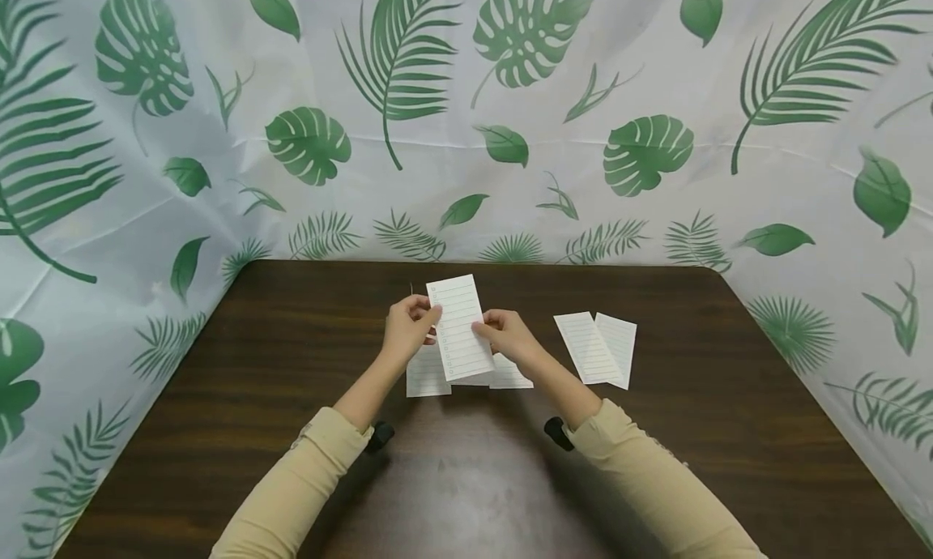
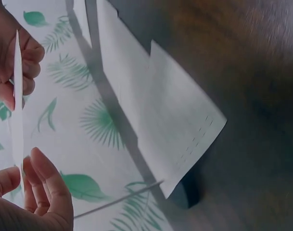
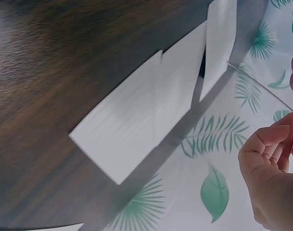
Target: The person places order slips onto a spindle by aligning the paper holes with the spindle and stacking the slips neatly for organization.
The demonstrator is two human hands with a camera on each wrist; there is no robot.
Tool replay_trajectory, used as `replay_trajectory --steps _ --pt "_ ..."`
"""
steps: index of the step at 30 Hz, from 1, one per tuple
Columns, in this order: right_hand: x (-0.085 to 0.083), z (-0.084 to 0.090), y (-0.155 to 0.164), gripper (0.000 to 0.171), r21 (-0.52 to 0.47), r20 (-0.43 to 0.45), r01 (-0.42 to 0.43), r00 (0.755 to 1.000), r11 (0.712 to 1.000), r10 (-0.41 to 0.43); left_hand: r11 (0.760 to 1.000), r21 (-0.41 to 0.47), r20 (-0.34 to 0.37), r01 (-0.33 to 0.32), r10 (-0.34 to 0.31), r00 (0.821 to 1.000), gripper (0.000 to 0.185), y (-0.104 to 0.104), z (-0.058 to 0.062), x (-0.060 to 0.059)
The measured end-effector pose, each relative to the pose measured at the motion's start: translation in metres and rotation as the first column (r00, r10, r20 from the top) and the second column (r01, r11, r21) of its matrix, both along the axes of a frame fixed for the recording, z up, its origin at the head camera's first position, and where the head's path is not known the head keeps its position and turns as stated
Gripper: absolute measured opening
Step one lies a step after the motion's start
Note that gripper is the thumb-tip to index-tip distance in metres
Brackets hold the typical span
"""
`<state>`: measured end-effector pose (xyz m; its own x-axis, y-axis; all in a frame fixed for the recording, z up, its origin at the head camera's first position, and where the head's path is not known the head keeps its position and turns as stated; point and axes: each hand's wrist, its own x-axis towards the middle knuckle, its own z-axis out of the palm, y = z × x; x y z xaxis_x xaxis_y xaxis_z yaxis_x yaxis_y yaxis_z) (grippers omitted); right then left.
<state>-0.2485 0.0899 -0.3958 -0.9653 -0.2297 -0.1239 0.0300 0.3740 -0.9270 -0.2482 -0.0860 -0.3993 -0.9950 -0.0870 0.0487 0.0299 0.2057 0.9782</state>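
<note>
Both hands pinch the lined slip: left hand at 9 o'clock, right hand at 3 (slip held upright). Prob. mid-sort; next move needs a clean set-down w/ the paper pair at 3.

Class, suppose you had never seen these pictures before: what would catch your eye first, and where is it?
First, the lined paper slip held up over the middle of the dark wooden table, pinched at its edges by the left hand and the right hand. Next, the two overlapping slips lying flat to the right, and the leaf-print cloth hung behind the table.
</note>
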Motion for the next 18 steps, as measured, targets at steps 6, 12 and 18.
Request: replay_trajectory --steps 6,12,18 --pt "-0.003 0.005 -0.009 0.021 0.013 -0.009 0.0 1.0 1.0 0.0 0.999 -0.032 -0.022 -0.024 0.023 0.999 0.02 -0.008 0.011 -0.005" --pt "-0.009 0.012 -0.017 0.021 0.016 -0.017 -0.005 1.0 1.0 0.005 0.996 -0.063 -0.041 -0.057 0.055 0.998 0.023 -0.015 0.023 -0.012" --pt "-0.017 0.018 -0.025 0.021 0.006 -0.001 -0.008 1.0 1.0 0.008 0.985 -0.108 -0.103 -0.136 0.125 0.987 0.023 -0.019 0.029 -0.022"
